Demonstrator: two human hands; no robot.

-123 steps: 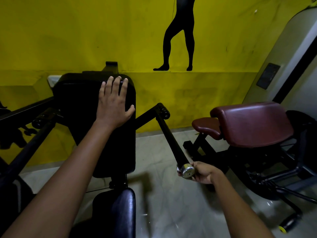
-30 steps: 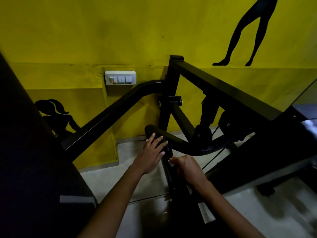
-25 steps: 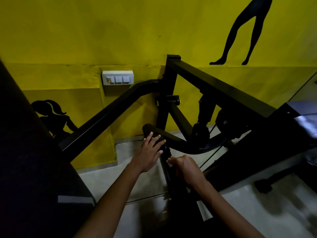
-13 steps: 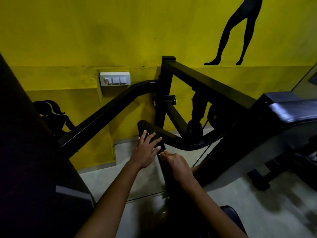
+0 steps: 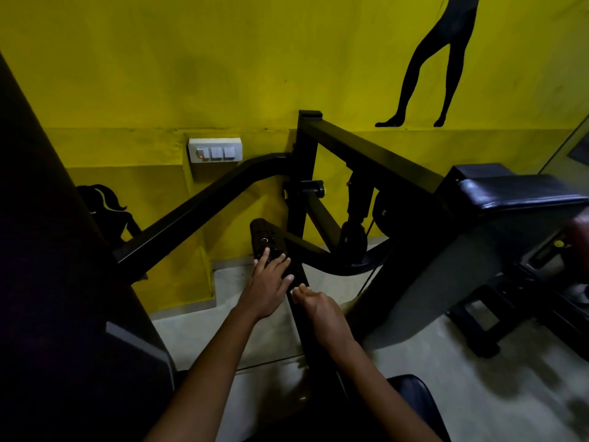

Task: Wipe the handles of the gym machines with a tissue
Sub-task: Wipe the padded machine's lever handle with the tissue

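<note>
A black machine handle bar runs from low centre up to a curved black bracket with small bolts. My left hand lies flat on that bracket, fingers straight and spread. My right hand curls round the handle bar just below the left hand's fingertips. No tissue shows; the fist hides whatever it may hold.
The machine's black frame and a black pad stand to the right. A white switch panel sits on the yellow wall. A dark upright fills the left. Pale floor lies below.
Since 4.9 s ago I turned from the right handle to the machine's left side. In the last second the view shifted slightly left; both hands kept their places on bracket and bar.
</note>
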